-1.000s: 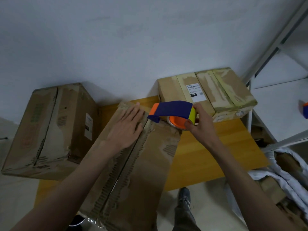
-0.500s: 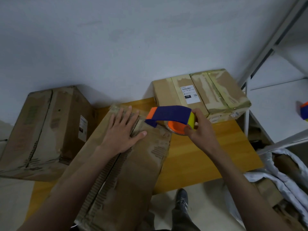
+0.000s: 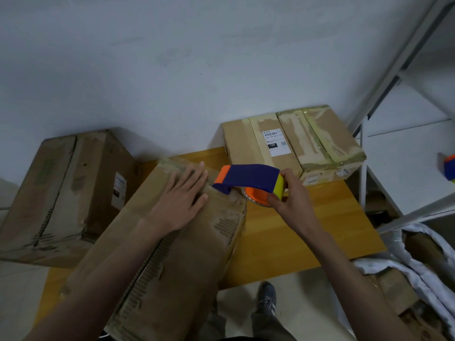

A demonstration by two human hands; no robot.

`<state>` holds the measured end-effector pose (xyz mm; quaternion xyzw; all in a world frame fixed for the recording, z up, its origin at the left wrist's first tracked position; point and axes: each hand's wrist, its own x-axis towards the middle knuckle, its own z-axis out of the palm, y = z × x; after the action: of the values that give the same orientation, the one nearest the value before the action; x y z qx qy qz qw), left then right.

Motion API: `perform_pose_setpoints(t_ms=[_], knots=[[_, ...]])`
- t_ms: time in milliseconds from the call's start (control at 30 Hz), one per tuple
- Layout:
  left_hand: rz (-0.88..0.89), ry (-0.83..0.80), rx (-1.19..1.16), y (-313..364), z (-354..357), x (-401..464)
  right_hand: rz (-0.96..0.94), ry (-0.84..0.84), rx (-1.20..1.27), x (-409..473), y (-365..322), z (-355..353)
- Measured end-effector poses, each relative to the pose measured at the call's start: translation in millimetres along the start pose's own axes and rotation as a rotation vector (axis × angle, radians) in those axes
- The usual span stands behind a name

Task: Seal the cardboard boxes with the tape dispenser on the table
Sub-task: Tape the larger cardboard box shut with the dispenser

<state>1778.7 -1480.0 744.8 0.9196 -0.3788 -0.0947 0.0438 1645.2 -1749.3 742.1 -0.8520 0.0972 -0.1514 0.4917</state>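
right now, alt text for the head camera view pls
A person's left hand presses flat on a long cardboard box on a wooden table, while the right hand holds a blue and orange tape dispenser at the box's far end.

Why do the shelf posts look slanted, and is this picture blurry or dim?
Head view: the wide-angle lens tilts the shelf posts near the right edge; light is dim and even, with a soft shadow behind the left box; the tape dispenser and both hands look fairly sharp, without obvious glare.
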Motion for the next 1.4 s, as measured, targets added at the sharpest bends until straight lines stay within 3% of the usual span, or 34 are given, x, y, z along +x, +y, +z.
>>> perform_pose_setpoints(t_ms=[267,400,633,767,1233,1400], knots=[[-0.111,-0.031,-0.005,42,14,0,-0.007,-0.047,-0.015,6,5,-7],[-0.114,-0.008,-0.002,46,15,2,-0.111,-0.098,0.061,7,-1,-12],[-0.130,0.004,-0.005,46,16,2,-0.218,-0.170,-0.023,3,10,-15],[-0.152,-0.038,0.015,47,13,3,-0.219,-0.073,-0.006,-8,29,-40],[-0.168,0.002,0.083,75,26,12,-0.228,-0.092,-0.007,-18,24,-47],[-0.185,0.008,0.089,76,24,13,-0.221,0.005,0.018,-35,44,-75]])
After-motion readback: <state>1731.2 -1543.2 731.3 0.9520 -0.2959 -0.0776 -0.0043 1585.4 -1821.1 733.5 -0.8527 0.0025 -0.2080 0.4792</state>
